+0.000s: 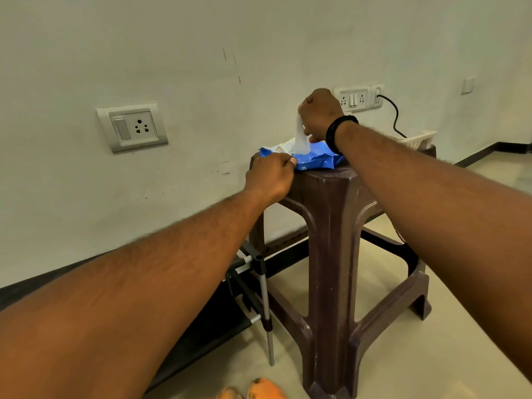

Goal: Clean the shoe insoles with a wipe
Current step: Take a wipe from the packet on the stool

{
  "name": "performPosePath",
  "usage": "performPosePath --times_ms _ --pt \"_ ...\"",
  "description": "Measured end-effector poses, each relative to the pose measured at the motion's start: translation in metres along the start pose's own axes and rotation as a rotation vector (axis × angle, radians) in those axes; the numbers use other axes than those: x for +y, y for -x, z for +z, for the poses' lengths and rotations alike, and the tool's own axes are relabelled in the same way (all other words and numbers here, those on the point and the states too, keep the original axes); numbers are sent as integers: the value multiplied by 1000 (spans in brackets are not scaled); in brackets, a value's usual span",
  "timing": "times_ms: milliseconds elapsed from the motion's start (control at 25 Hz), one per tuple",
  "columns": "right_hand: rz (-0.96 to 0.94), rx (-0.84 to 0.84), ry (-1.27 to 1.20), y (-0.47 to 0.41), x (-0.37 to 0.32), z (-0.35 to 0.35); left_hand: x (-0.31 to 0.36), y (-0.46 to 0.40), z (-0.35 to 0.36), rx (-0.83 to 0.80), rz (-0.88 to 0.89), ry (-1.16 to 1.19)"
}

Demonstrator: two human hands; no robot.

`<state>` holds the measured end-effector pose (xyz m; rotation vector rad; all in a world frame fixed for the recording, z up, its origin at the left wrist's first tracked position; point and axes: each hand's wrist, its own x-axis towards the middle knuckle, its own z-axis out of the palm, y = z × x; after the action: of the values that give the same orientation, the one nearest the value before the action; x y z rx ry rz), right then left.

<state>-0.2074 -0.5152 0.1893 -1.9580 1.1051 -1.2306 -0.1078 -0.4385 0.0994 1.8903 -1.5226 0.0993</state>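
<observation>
A blue pack of wipes [319, 161] lies on top of a dark brown plastic stool [331, 203]. My right hand [321, 113] grips a white wipe [300, 139] that stretches up out of the pack's opening. At the pack's near left edge, my left hand [270, 180] pinches it and holds it down on the stool. Two orange insoles [253, 391] show at the bottom edge on the floor, mostly cut off.
A white basket [420, 141] sits at the stool's far right corner, with a black cable [395, 116] running to a wall socket. A low black shoe rack with metal legs [266, 306] stands left of the stool against the wall. Pale floor lies to the right.
</observation>
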Motion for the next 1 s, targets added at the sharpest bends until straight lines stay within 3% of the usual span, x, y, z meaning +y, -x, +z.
performPosePath --times_ms 240,680,1000 --pt "-96 78 -141 8 -23 -1 8 -8 -4 76 -137 -14" --pt "-125 210 -573 32 -30 -6 15 -13 -7 17 -109 -124" --pt "-330 365 -631 58 -46 -21 13 -24 -11 -75 -107 -206"
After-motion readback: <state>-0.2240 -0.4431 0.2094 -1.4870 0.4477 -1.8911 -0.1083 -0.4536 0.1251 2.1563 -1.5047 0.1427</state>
